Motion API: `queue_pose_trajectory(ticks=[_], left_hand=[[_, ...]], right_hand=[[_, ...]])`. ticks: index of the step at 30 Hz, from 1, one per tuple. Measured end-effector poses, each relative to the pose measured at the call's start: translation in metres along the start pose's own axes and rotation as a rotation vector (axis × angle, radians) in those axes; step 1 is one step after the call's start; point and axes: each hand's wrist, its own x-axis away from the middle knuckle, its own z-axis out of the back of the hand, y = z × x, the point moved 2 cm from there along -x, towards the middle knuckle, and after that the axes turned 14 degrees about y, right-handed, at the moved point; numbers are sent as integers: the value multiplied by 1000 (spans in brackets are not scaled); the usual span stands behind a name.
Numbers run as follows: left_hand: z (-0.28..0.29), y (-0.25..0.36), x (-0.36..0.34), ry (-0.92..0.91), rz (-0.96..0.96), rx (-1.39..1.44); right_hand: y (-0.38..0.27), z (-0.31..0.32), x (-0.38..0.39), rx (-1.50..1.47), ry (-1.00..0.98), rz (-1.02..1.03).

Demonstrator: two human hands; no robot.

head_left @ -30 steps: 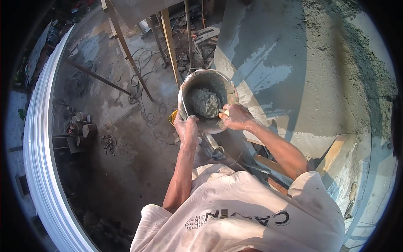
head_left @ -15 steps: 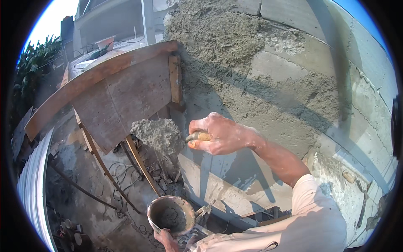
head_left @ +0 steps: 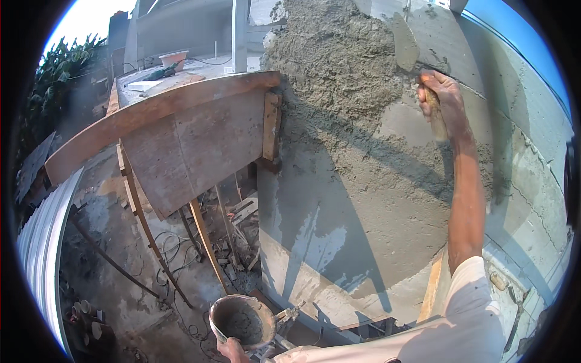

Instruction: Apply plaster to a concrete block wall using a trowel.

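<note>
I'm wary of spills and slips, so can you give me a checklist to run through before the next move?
1. Trowel firmly held: ok, the right grip is closed around its handle.
2. Bucket in hand: ok, the left grip is at its near rim.
3. Bucket's weight supported from below: cannot tell, its underside is hidden.
4. Mortar available: ok, some grey mix lies inside the bucket.
5. Fresh load on the trowel's blade: cannot tell, any load is hard to separate from the wall behind.
6. Wall evenly coated: not ok, rough mortar sits beside smoother, barer patches.
</note>
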Motion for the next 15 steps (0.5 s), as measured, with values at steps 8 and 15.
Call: queue_pose_trajectory(ticks=[8, 15], left_hand=[[-40, 4, -1, -220, -89, -359], [-80, 22, 34, -416, -314, -326]], right_hand=[[151, -176, 304, 814, -1216, -142], [203, -243, 545, 477, -905, 387]])
